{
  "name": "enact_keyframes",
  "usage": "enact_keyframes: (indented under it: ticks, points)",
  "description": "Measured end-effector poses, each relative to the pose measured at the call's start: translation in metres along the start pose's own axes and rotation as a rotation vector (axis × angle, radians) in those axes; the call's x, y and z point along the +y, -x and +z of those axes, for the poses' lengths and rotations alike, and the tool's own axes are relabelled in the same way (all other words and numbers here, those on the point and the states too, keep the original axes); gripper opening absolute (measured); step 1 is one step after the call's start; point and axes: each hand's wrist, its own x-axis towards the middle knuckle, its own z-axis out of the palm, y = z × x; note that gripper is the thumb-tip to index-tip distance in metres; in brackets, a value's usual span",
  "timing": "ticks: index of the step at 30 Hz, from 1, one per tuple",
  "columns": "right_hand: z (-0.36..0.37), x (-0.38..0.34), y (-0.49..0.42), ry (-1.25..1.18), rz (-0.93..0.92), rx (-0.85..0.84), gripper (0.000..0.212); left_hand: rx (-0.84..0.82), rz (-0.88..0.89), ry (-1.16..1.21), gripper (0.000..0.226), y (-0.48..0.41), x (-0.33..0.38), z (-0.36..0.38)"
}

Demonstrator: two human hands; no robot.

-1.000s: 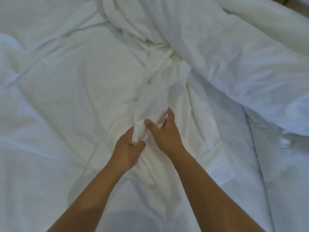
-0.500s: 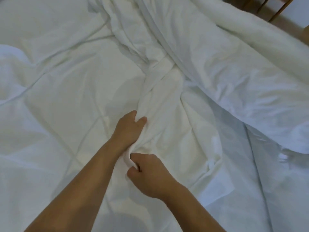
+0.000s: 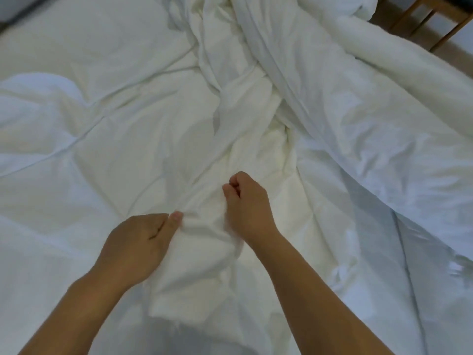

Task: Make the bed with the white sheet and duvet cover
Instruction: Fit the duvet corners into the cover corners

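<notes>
Head view showed left grip (image 3: 138,242) and right grip (image 3: 247,203) pinching the twisted white sheet (image 3: 210,265). Uneven pulling might tighten it.

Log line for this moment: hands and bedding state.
left hand: grips fold | right hand: grips same fold, farther up | duvet: bunched at right | task: unfinished

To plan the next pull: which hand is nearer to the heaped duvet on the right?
Right. The right hand is just left of the heaped duvet; the left hand is lower, farther left.
</notes>
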Motion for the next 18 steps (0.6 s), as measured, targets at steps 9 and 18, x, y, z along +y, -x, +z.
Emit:
enact_keyframes:
  ticks: [9, 18]
  points:
    - [0.012, -0.011, 0.041, -0.157, 0.013, -0.150, 0.030, -0.018, -0.194, 0.766, 0.022, -0.084, 0.018, 0.010]
    - [-0.022, 0.002, 0.000, -0.680, 0.376, 0.017, 0.050, -0.060, 0.646, -0.148, 0.023, -0.037, 0.079, 0.022]
